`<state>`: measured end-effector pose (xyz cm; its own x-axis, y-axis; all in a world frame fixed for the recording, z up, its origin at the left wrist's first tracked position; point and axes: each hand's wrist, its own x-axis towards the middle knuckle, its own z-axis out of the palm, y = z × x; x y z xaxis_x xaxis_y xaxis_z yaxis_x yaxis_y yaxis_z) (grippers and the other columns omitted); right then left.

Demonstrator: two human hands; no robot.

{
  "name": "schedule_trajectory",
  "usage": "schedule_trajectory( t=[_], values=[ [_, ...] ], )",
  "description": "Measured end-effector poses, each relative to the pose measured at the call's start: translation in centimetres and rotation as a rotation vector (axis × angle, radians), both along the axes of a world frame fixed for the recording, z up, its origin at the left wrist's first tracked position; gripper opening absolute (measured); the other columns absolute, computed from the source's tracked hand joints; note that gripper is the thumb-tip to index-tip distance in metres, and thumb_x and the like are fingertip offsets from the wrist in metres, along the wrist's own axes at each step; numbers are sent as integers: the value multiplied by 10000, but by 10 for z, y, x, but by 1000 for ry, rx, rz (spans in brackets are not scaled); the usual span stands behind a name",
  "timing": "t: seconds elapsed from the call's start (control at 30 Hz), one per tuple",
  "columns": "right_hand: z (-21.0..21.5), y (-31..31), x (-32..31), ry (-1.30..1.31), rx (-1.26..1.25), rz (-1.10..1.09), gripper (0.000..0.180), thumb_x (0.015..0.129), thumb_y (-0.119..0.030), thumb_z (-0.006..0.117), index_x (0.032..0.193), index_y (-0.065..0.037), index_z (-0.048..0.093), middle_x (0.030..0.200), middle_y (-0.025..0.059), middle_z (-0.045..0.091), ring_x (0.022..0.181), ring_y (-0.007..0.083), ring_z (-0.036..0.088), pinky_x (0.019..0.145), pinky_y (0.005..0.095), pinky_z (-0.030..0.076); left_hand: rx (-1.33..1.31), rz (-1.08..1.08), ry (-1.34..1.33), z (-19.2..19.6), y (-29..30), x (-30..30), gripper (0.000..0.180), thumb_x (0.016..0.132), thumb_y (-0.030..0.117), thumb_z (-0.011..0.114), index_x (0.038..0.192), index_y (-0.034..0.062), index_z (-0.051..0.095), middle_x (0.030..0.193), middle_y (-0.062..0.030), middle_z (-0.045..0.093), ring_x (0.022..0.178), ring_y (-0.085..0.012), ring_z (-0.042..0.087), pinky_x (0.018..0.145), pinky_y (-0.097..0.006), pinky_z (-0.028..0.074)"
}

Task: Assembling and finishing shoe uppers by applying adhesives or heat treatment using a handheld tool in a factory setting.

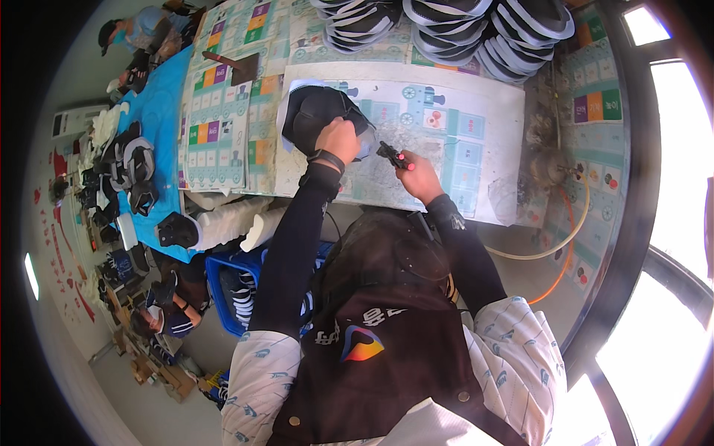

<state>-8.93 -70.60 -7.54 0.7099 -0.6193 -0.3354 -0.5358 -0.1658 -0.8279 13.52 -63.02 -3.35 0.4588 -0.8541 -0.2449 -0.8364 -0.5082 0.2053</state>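
Note:
A black shoe upper (316, 111) with a pale grey edge lies on the white sheet at the left of the worktable. My left hand (338, 141) is closed on its near right side, fingers curled over the edge. Just right of it, my right hand (420, 177) grips a small black tool with red handle ends, which looks like pliers (388, 154). Its dark head points left toward the upper, with a gap between them. The fingertips of my left hand are partly hidden.
Stacks of black-and-grey shoe uppers (446, 33) line the table's far edge. A brown-handled scraper-like tool (242, 68) lies at far left. Blue-covered table (160, 89) stands left, with shoe parts. Below sits a blue crate (223, 286). Hoses (573, 223) hang right. Other people work at left.

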Motion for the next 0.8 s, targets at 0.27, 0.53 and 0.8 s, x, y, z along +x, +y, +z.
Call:
schedule_trajectory(
  t=[0.27,0.53,0.8],
  values=[
    [-4,8,-2,8,3,1,243,875,-177,601,1049,-30,689,931,297,697,931,524,649,833,575,521,-12,32,3,6,12,-8,244,866,205,752,964,-15,712,1062,-232,689,1017,-418,696,897,-500,577],
    [-17,9,-4,27,243,43,267,853,-159,646,1072,-17,703,904,249,735,839,449,707,747,508,567,-44,19,-32,7,13,-14,239,865,198,753,968,-11,700,1046,-227,692,937,-416,714,835,-497,595],
    [38,-29,-48,-252,698,-174,402,829,-52,619,1227,-11,660,1023,72,772,774,140,659,570,297,532,-304,247,-425,55,36,7,428,890,229,746,1249,20,644,1053,-176,676,874,-381,724,717,-471,597]
  ],
)
